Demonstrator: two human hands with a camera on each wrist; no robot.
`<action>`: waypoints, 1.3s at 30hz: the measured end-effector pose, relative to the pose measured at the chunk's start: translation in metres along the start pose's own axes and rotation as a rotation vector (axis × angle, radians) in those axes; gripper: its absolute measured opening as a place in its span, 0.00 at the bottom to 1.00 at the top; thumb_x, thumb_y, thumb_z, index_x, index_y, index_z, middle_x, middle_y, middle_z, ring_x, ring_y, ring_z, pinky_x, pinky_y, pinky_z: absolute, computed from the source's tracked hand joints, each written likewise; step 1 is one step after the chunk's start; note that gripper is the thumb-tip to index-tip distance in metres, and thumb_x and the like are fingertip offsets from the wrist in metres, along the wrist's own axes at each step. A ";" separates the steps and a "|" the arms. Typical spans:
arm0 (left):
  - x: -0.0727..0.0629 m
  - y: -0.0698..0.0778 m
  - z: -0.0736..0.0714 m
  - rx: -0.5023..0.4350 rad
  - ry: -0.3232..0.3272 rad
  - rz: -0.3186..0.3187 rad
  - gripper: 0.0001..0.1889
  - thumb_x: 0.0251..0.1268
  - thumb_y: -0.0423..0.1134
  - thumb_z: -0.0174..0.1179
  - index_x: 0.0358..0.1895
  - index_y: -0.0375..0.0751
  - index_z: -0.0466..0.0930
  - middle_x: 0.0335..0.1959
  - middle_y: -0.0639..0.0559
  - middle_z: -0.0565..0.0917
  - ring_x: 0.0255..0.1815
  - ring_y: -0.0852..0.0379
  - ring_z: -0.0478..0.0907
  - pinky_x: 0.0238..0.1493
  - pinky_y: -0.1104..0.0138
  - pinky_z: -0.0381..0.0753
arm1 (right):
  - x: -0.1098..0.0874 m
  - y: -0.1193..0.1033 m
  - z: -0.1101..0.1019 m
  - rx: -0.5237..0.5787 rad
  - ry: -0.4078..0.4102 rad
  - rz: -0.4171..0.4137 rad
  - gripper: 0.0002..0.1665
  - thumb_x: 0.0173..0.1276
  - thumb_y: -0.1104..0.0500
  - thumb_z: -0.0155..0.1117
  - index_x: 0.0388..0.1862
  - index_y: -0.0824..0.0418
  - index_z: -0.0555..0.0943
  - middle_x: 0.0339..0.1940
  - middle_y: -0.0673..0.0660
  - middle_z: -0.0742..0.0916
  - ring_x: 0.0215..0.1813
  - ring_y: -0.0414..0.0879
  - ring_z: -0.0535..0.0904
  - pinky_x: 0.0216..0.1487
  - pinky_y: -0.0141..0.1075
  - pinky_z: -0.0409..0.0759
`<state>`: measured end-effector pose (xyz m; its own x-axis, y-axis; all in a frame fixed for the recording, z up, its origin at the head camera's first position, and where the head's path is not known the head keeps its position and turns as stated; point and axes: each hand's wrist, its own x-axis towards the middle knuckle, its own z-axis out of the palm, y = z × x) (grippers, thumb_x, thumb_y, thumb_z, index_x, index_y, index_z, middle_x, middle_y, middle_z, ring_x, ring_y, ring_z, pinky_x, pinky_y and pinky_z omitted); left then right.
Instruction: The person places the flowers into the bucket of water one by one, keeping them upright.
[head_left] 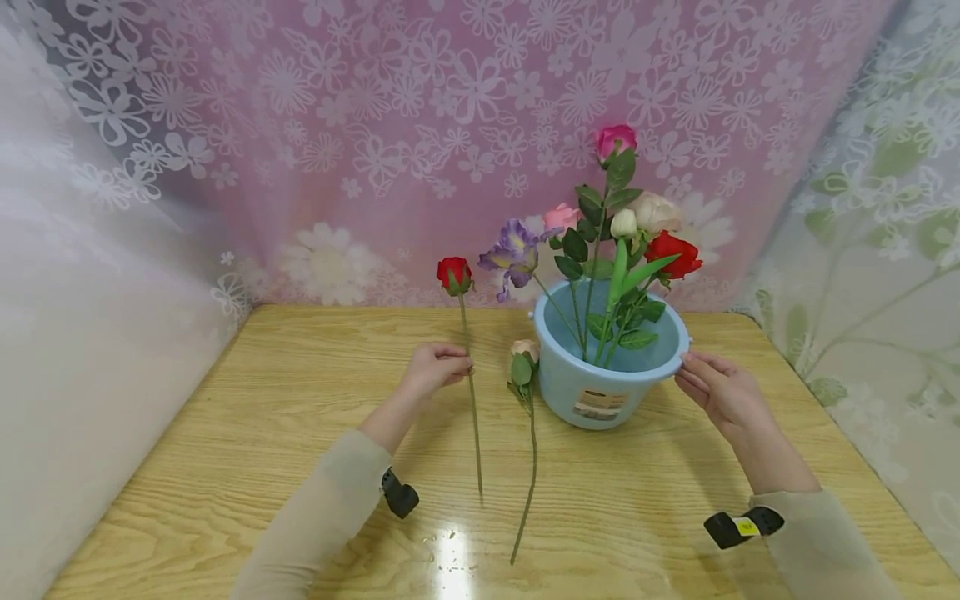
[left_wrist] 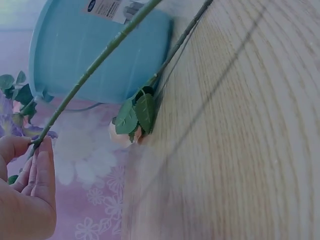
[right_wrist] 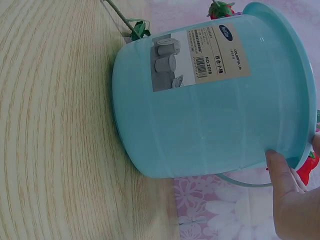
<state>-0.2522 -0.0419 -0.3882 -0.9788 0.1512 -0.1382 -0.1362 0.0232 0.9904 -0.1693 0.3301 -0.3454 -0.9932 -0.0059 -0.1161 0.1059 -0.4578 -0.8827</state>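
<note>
Between thumb and fingers, my left hand pinches the stem of an artificial red rose; the stem slants above the tabletop in the left wrist view. My right hand grips the rim of a light blue bucket at its right side, thumb and fingers on either side of the edge. Inside the bucket stand several artificial flowers: a purple iris, a magenta rose, a white tulip bud and a red flower among them. A pale peach rose lies on the table between the left hand and the bucket.
The wooden table meets a pink floral curtain behind the bucket. Pale curtains hang at the left and right sides. A label is stuck on the bucket's front, and its handle hangs at the back.
</note>
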 end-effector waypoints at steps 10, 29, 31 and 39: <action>-0.005 0.010 -0.007 -0.035 0.031 0.005 0.12 0.55 0.28 0.58 0.43 0.28 0.75 0.36 0.42 0.80 0.33 0.55 0.79 0.47 0.57 0.74 | 0.000 -0.001 0.000 0.012 -0.004 0.008 0.06 0.60 0.67 0.58 0.30 0.62 0.82 0.32 0.54 0.84 0.37 0.43 0.81 0.41 0.31 0.77; -0.021 0.052 -0.011 -0.063 0.003 0.180 0.14 0.56 0.29 0.58 0.46 0.27 0.75 0.33 0.46 0.78 0.35 0.54 0.78 0.47 0.58 0.74 | 0.000 -0.002 0.000 0.019 -0.019 -0.006 0.08 0.62 0.67 0.56 0.30 0.62 0.82 0.32 0.54 0.84 0.36 0.42 0.81 0.40 0.30 0.77; -0.022 0.056 -0.009 -0.058 0.002 0.177 0.14 0.56 0.29 0.58 0.46 0.29 0.75 0.35 0.45 0.78 0.37 0.53 0.78 0.47 0.58 0.74 | -0.001 -0.002 0.000 0.016 -0.020 -0.006 0.08 0.62 0.67 0.56 0.30 0.61 0.82 0.32 0.53 0.84 0.36 0.42 0.81 0.40 0.30 0.77; -0.018 0.071 0.008 -0.047 -0.028 0.221 0.13 0.56 0.29 0.58 0.45 0.30 0.76 0.34 0.46 0.79 0.40 0.47 0.77 0.46 0.59 0.75 | 0.000 -0.002 -0.001 0.016 -0.021 -0.002 0.07 0.62 0.67 0.57 0.30 0.61 0.82 0.32 0.53 0.84 0.37 0.42 0.81 0.40 0.30 0.77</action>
<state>-0.2427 -0.0352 -0.3149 -0.9812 0.1747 0.0824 0.0730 -0.0595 0.9956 -0.1691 0.3318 -0.3440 -0.9942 -0.0237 -0.1045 0.1032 -0.4719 -0.8756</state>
